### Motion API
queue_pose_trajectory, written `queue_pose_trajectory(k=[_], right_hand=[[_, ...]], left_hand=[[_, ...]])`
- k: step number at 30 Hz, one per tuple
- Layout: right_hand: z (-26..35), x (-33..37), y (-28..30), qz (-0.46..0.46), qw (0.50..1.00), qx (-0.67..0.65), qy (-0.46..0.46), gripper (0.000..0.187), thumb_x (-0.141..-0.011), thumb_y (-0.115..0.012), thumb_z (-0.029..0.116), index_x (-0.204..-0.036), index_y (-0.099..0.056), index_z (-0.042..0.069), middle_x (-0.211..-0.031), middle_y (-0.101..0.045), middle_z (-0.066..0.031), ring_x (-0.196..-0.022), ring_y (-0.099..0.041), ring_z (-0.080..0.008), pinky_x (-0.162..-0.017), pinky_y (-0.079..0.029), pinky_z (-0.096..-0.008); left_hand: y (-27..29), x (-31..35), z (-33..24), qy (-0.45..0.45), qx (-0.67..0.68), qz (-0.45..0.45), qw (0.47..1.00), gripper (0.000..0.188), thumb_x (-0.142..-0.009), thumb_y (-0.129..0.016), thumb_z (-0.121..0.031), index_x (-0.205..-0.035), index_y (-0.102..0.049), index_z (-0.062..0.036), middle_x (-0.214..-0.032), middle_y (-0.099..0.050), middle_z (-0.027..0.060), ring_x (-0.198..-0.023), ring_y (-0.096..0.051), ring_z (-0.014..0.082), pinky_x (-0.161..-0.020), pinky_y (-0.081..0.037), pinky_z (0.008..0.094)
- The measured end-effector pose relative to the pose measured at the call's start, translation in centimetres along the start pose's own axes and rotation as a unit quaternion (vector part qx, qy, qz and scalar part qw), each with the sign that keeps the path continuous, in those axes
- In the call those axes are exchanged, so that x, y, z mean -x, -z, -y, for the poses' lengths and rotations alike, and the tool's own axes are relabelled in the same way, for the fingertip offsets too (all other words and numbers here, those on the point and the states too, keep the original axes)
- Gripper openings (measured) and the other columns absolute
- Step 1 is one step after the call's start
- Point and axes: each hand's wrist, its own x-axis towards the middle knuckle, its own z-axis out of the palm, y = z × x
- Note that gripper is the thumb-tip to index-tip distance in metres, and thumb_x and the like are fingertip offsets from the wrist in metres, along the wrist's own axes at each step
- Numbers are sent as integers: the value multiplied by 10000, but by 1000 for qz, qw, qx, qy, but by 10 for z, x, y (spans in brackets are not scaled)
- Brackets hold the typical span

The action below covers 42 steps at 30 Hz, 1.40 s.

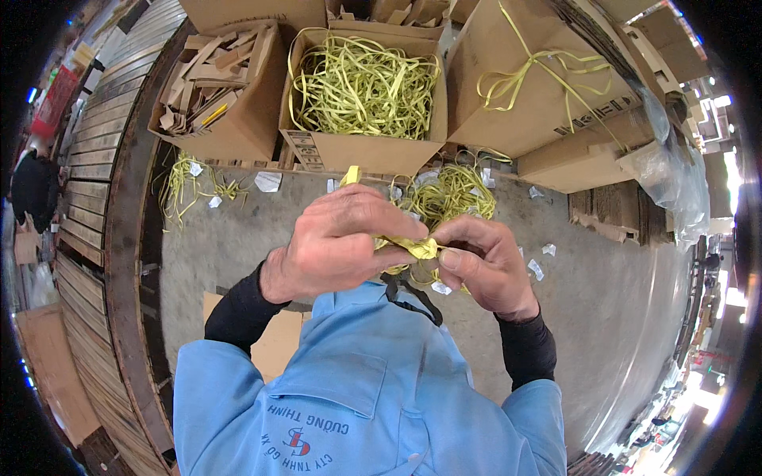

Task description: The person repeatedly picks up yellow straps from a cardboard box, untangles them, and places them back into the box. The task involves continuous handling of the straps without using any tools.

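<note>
Both hands meet in front of my chest over a yellow strap, which looks bunched or knotted between the fingertips. My left hand is closed on it, and a loose end of the strap rises above the knuckles. From the other side, my right hand pinches the strap between thumb and forefinger. Beyond and below the hands, a tangled heap of yellow straps lies on the concrete floor. A cardboard box behind that heap is full of similar loose straps.
Back left, another box holds cardboard scraps. Straps drape over a large carton at the back right. A roller conveyor runs along the left. White paper scraps and more straps litter the floor.
</note>
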Motion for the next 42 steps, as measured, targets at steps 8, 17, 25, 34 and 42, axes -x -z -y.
queue_pose_trajectory(k=[8, 17, 25, 34, 42], right_hand=[[-9, -1, -6, -30, 978, 145, 150, 223, -876, -712, 19, -1093, -683, -26, -919, -698, -111, -825, -658, -163, -729, -521, -277], [-16, -7, -7, -85, 877, 349, 318, 248, -809, -733, -44, -1045, -673, 4, -854, -696, -147, -731, -689, -264, -632, -545, -325], [-12, 1, -6, -29, 825, 497, 268, 297, -786, -742, 6, -1067, -647, 4, -848, -680, -134, -705, -680, -279, -571, -538, -347], [-29, -1, -2, -17, 845, 495, 201, 171, -852, -684, 65, -998, -625, -3, -775, -632, -137, -675, -657, -293, -575, -531, -396], [-45, 14, -1, 79, 818, 533, 202, 124, -850, -659, 95, -897, -569, 26, -703, -554, -103, -605, -622, -274, -514, -503, -388]], left_hand=[[2, 13, 0, 60, 50, -53, 996, 485, -692, -893, -111, -920, -465, -99, -948, -712, 168, -836, -716, 295, -733, -592, 433], [-12, 14, -6, 70, 36, -39, 996, 569, -704, -860, -33, -604, -300, -53, -902, -736, 173, -838, -738, 300, -756, -615, 413], [-18, 40, -11, 197, 112, 11, 974, 598, -722, -855, -16, -597, -270, -37, -897, -727, 222, -798, -746, 269, -614, -598, 308], [-33, 60, -12, 274, 130, -33, 952, 326, -752, -800, 56, -627, -499, 36, -940, -723, 243, -807, -735, 231, -673, -612, 333], [-28, 68, -24, 361, 212, 72, 906, 125, -747, -794, 65, -789, -677, 57, -951, -734, 179, -808, -731, 227, -677, -601, 306]])
